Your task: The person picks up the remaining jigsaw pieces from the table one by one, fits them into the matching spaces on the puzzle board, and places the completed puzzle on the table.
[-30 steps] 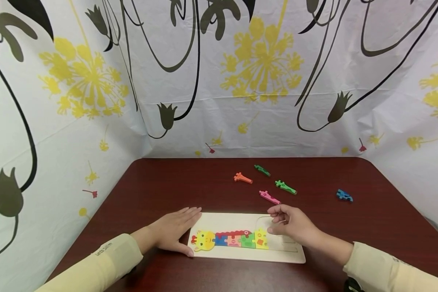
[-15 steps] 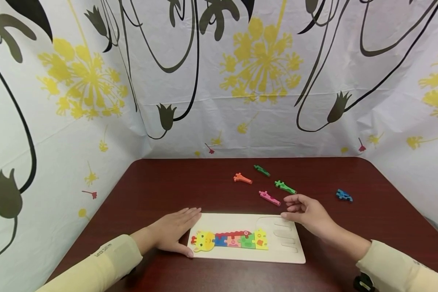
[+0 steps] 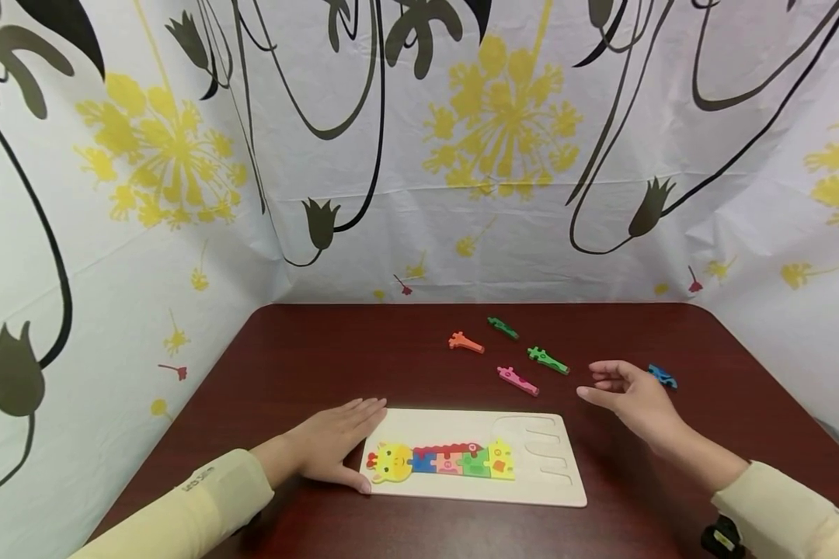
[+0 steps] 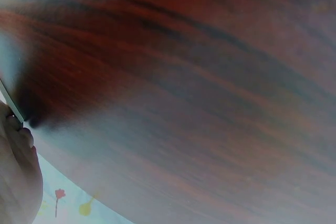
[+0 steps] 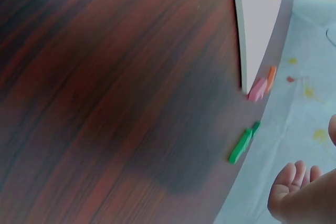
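A pale wooden puzzle board [image 3: 447, 423] lies on the table with a giraffe's yellow head [image 3: 391, 463] and colourful neck and body pieces [image 3: 475, 461] set in it. Leg-shaped outlines show at its right end. My left hand [image 3: 334, 444] rests on the board's left edge, fingers straight and thumb spread. My right hand [image 3: 636, 400] hovers right of the board, fingers loosely bent, holding nothing. Just behind it lies a blue puzzle piece [image 3: 663, 376], partly hidden by the hand. In the right wrist view the fingers [image 5: 289, 182] appear at lower right, apart from any piece.
Loose leg-shaped pieces lie behind the board: pink [image 3: 518, 381], light green [image 3: 548, 360], orange [image 3: 465, 342] and dark green [image 3: 503, 328]. They rest on a dark red-brown table [image 3: 349, 349]. Patterned white cloth [image 3: 405, 241] hangs behind and at both sides.
My right hand has moved off the board's right end, rightward and slightly back toward the blue piece. The left hand, board and loose pieces have stayed put.
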Demonstrator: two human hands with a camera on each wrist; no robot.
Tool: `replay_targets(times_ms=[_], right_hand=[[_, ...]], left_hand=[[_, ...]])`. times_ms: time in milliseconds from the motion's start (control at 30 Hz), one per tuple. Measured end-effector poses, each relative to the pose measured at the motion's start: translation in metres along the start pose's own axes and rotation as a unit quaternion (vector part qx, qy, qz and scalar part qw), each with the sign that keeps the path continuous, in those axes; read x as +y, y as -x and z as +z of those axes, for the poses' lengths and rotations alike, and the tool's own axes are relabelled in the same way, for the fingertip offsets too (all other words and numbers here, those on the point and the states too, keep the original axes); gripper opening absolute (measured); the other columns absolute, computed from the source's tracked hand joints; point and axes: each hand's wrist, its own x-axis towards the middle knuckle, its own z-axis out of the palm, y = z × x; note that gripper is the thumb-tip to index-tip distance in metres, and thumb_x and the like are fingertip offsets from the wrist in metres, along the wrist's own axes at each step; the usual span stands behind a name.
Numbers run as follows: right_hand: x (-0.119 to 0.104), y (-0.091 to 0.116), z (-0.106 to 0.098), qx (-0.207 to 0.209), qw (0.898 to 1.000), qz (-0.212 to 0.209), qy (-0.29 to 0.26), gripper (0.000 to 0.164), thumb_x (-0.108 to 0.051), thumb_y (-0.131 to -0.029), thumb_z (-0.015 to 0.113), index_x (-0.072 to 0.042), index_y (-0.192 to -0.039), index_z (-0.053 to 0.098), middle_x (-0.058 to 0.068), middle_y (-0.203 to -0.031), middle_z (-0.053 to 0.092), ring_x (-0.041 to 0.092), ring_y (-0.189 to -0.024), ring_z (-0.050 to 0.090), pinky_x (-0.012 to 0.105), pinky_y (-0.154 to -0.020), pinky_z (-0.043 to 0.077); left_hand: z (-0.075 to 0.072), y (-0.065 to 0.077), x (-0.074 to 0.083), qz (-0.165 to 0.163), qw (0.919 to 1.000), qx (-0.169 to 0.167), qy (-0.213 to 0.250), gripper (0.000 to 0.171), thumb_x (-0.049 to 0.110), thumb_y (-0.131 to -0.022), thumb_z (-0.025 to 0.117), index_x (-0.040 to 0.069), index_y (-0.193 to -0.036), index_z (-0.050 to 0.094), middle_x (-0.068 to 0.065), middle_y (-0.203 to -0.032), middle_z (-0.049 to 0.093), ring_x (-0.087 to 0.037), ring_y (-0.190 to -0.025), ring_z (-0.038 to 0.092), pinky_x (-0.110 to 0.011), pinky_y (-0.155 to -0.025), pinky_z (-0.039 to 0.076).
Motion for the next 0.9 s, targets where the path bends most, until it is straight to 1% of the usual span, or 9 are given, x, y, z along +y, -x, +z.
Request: replay_targets(times_ms=[67, 167, 300, 467, 633, 700, 767, 833, 900], right_hand=[[0.005, -0.001, -0.005, 0.014, 1.000, 0.001, 0.007, 0.067, -0.040, -0.088, 0.071, 0.004, -0.133, 0.049, 0.023, -0.124, 0.054, 0.028, -0.105, 0.054, 0.027, -0.073, 0.054], [0.012, -0.003, -0.013, 0.038, 0.999, 0.005, 0.018, 0.065, -0.040, -0.088, 0.072, 0.004, -0.132, 0.050, 0.022, -0.123, 0.055, 0.013, -0.097, 0.054, 0.021, -0.069, 0.051], [0.023, -0.006, -0.023, 0.063, 0.998, 0.009, 0.027, 0.064, -0.040, -0.089, 0.072, 0.004, -0.131, 0.051, 0.022, -0.122, 0.055, -0.005, -0.085, 0.048, 0.017, -0.066, 0.049], [0.037, -0.008, -0.038, 0.083, 0.996, 0.018, 0.040, 0.066, -0.042, -0.090, 0.069, 0.005, -0.132, 0.049, 0.022, -0.123, 0.053, -0.008, -0.085, 0.045, 0.015, -0.064, 0.047], [0.050, -0.011, -0.049, 0.094, 0.994, 0.038, 0.048, 0.071, -0.046, -0.090, 0.066, 0.005, -0.134, 0.047, 0.023, -0.125, 0.051, -0.005, -0.087, 0.043, 0.015, -0.062, 0.046], [0.055, -0.012, -0.052, 0.102, 0.992, 0.045, 0.055, 0.071, -0.046, -0.090, 0.066, 0.006, -0.134, 0.046, 0.024, -0.125, 0.052, -0.001, -0.087, 0.044, 0.015, -0.061, 0.046], [0.060, -0.013, -0.056, 0.111, 0.990, 0.051, 0.064, 0.071, -0.046, -0.090, 0.066, 0.007, -0.134, 0.046, 0.026, -0.125, 0.052, 0.007, -0.091, 0.048, 0.016, -0.060, 0.046], [0.064, -0.015, -0.060, 0.116, 0.989, 0.057, 0.076, 0.072, -0.047, -0.090, 0.066, 0.007, -0.134, 0.046, 0.027, -0.126, 0.051, 0.018, -0.095, 0.051, 0.017, -0.059, 0.045], [0.068, -0.016, -0.063, 0.119, 0.987, 0.064, 0.085, 0.073, -0.047, -0.090, 0.065, 0.008, -0.134, 0.045, 0.028, -0.127, 0.050, 0.031, -0.100, 0.051, 0.019, -0.059, 0.044]], left_hand=[[0.001, 0.000, 0.000, 0.001, 1.0000, 0.000, 0.001, 0.111, 0.086, -0.080, 0.034, 0.008, -0.156, 0.016, -0.007, -0.161, 0.015, -0.021, -0.147, 0.013, -0.041, -0.116, 0.018], [0.002, 0.000, -0.001, 0.003, 1.0000, 0.002, 0.000, 0.110, 0.085, -0.080, 0.034, 0.007, -0.156, 0.016, -0.007, -0.161, 0.015, -0.021, -0.147, 0.013, -0.041, -0.116, 0.018], [0.002, 0.000, -0.001, 0.006, 1.0000, 0.003, -0.002, 0.110, 0.085, -0.080, 0.033, 0.007, -0.156, 0.016, -0.008, -0.161, 0.015, -0.021, -0.147, 0.013, -0.041, -0.116, 0.018], [0.002, 0.001, -0.001, 0.007, 1.0000, 0.005, -0.004, 0.110, 0.085, -0.081, 0.033, 0.006, -0.156, 0.016, -0.008, -0.161, 0.015, -0.021, -0.147, 0.013, -0.041, -0.116, 0.018], [0.002, 0.001, -0.001, 0.002, 1.0000, 0.000, 0.001, 0.111, 0.086, -0.080, 0.034, 0.007, -0.156, 0.016, -0.007, -0.161, 0.015, -0.020, -0.147, 0.013, -0.041, -0.116, 0.018], [0.002, 0.000, -0.001, 0.001, 1.0000, -0.002, 0.002, 0.111, 0.086, -0.080, 0.034, 0.007, -0.156, 0.016, -0.007, -0.161, 0.015, -0.020, -0.147, 0.012, -0.041, -0.116, 0.017], [0.002, 0.000, -0.001, -0.001, 1.0000, -0.003, 0.002, 0.111, 0.086, -0.080, 0.034, 0.008, -0.156, 0.015, -0.006, -0.161, 0.014, -0.020, -0.147, 0.012, -0.041, -0.116, 0.017], [0.002, -0.001, -0.001, -0.001, 1.0000, -0.003, 0.003, 0.110, 0.085, -0.080, 0.034, 0.008, -0.156, 0.016, -0.007, -0.161, 0.015, -0.020, -0.147, 0.012, -0.041, -0.116, 0.017], [0.001, 0.000, -0.001, -0.003, 1.0000, -0.005, 0.006, 0.110, 0.085, -0.080, 0.034, 0.008, -0.156, 0.016, -0.006, -0.161, 0.015, -0.020, -0.147, 0.012, -0.041, -0.116, 0.017]])
